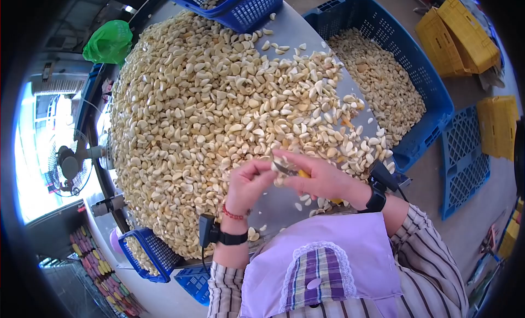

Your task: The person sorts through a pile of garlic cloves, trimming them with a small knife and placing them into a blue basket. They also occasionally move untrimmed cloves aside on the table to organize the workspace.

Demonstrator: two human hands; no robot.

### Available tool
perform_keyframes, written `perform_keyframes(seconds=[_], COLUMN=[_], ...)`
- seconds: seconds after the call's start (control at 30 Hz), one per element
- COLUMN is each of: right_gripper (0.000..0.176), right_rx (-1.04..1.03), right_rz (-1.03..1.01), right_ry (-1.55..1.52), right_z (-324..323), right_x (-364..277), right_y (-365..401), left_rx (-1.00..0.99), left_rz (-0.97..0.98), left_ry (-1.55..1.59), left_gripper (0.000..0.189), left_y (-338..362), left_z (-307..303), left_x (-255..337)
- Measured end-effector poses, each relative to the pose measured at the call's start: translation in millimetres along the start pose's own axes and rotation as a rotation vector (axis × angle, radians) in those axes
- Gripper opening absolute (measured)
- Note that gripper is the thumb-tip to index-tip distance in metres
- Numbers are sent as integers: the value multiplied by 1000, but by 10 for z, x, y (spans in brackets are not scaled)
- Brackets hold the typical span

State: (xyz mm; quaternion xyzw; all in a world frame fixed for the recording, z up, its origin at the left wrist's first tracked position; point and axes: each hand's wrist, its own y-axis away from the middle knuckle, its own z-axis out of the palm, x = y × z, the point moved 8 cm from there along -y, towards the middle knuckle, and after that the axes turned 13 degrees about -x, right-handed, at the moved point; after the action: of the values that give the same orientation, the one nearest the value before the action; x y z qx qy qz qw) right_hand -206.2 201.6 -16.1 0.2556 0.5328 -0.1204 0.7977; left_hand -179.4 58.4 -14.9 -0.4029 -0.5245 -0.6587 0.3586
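Note:
A large heap of pale, curved cashew nuts (197, 110) covers the metal table in front of me. My left hand (249, 182) is closed in a pinch just above the near side of the heap, with a cashew nut (274, 166) at its fingertips. My right hand (322, 177) grips a small knife (300, 175) with a yellow handle. Its short dark blade lies against the nut, between the two hands. Fingers partly hide both the nut and the handle.
A blue basket (240, 12) stands at the table's far edge. To the right, a big blue crate (429, 61) holds more nuts. A small blue basket (158, 252) hangs near the left corner. Yellow crates (459, 39), a green bag (109, 42) and a fan (70, 162) stand around.

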Motion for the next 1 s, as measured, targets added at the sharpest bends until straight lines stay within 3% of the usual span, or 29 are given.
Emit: perform_keyframes(seconds=[0.07,0.23,0.3,0.33,0.4,0.43,0.5,0.53,0.6,0.7,0.77,0.83,0.87,1.0], right_gripper=[59,51,48,47,47,47,47,48,48,50,51,53,54,57], right_rx=[-195,-166,-115,-60,-7,16,38,49,61,104,130,131,141,126], right_rz=[155,138,145,108,73,59,40,42,37,55,26,39,36,32], right_ry=[-94,-146,-203,-271,-336,-331,-319,-319,-318,-334,-306,-317,-280,-95], right_z=[127,132,74,18,-34,-51,-80,-89,-112,-152,-200,-202,-185,-121], right_x=[-19,33,75,109,152,150,159,185,170,212,213,166,111,43], right_y=[33,20,13,4,-1,-3,-22,-26,-28,4,12,68,77,41], left_rx=[-100,-342,-323,-176,212,215,380,382,378,335,329,196,135,66], left_rz=[-19,142,453,451,190,194,250,254,20,-52,28,-113,-68,103], left_ry=[-20,302,833,705,309,310,-765,-765,-1325,-1338,-1245,-230,78,312], left_gripper=[7,10,17,23,28,28,27,27,23,18,16,13,9,14], left_y=[78,202,110,41,-179,-342,-555,-606,-749,-801,-727,-666,-562,-215], left_z=[90,106,10,-135,-585,-640,-660,-631,-499,-465,-586,-732,-630,-305], left_x=[-4,-126,66,28,-90,-113,121,117,86,92,84,-284,-262,-193])
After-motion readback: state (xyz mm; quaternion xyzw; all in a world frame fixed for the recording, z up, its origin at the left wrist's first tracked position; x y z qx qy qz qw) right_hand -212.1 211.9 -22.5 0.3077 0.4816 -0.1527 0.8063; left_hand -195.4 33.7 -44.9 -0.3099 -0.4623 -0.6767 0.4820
